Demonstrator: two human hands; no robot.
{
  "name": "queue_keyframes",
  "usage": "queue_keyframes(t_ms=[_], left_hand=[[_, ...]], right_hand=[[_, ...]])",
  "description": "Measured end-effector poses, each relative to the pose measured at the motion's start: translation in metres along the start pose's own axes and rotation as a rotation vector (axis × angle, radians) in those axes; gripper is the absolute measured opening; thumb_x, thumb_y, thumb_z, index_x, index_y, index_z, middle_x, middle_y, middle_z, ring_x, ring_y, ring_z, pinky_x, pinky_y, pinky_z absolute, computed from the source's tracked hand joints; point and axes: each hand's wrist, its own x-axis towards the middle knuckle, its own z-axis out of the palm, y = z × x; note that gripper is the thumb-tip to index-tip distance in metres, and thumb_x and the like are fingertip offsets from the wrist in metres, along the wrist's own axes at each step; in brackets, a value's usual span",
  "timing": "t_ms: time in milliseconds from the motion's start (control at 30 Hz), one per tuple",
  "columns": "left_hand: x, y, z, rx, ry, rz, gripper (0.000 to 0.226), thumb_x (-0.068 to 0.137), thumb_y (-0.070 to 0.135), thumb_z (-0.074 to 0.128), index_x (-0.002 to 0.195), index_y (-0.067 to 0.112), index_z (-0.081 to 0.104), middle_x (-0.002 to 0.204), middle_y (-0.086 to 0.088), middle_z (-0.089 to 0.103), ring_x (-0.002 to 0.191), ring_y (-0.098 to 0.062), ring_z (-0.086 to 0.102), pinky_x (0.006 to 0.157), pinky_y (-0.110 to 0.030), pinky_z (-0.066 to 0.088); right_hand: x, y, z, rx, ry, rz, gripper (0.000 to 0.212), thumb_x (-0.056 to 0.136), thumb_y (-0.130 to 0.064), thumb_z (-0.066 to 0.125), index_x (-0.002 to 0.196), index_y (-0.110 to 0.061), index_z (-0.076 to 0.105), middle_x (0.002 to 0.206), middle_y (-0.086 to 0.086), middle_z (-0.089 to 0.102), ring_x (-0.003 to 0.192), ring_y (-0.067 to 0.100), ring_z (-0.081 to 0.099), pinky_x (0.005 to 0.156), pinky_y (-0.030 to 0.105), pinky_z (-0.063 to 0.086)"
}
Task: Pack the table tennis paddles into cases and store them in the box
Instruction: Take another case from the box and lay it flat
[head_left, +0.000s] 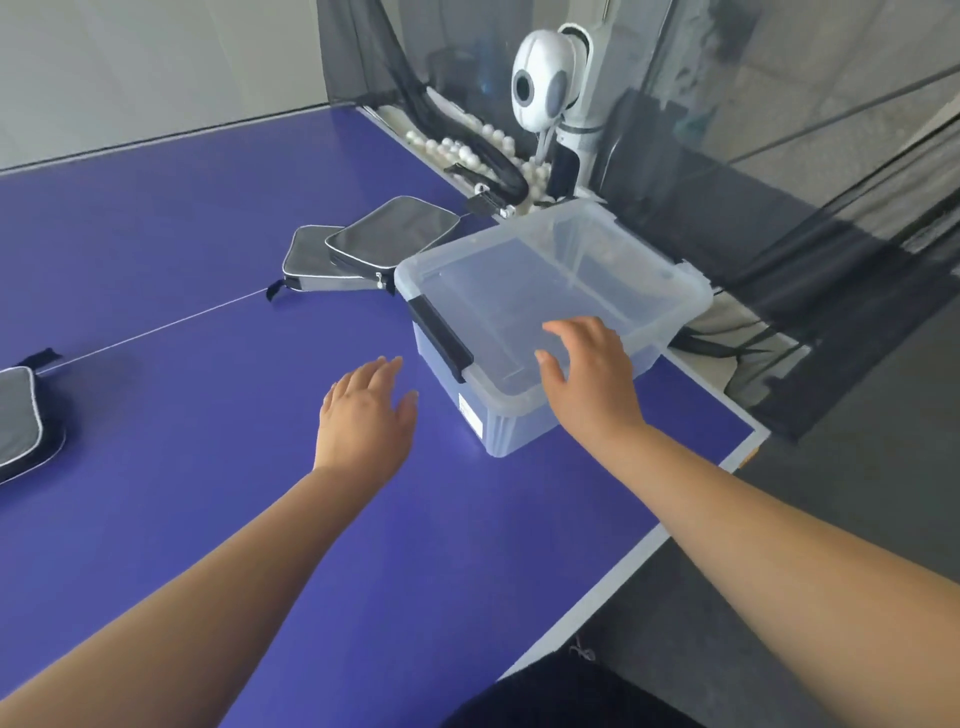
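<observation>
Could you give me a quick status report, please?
Both hands open: left hand beside box, right hand over its lid. Two cases stacked behind. Nothing blocking.

No readable text anywhere. Only candidate: small white label on the near left wall of the clear plastic box, print too small and blurred to make out. Cases, table and ball machine show no legible brand, number or sign.

Lidded clear box beside two stacked grey cases
</observation>
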Motion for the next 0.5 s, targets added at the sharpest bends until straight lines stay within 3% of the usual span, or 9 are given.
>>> queue_keyframes(t_ms=[267, 500], left_hand=[[0.096, 0.052, 0.014, -0.077, 0.149, -0.116, 0.052, 0.098, 0.039, 0.049, 0.146, 0.020, 0.043, 0.154, -0.002, 0.037, 0.142, -0.024, 0.028, 0.116, -0.044, 0.024], [0.195, 0.085, 0.037, 0.029, 0.113, -0.305, 0.054, 0.100, 0.049, 0.039, 0.148, 0.024, 0.038, 0.156, -0.001, 0.032, 0.144, -0.024, 0.024, 0.117, -0.042, 0.019]], right_hand=[[0.134, 0.029, 0.021, 0.104, -0.058, -0.137, 0.034, 0.094, -0.024, 0.059, 0.125, -0.009, 0.060, 0.124, 0.011, 0.056, 0.117, 0.032, 0.049, 0.096, 0.047, 0.042], [0.245, 0.059, 0.049, 0.178, -0.199, -0.310, 0.033, 0.095, -0.021, 0.058, 0.125, -0.008, 0.059, 0.123, 0.009, 0.054, 0.117, 0.028, 0.049, 0.098, 0.038, 0.041]])
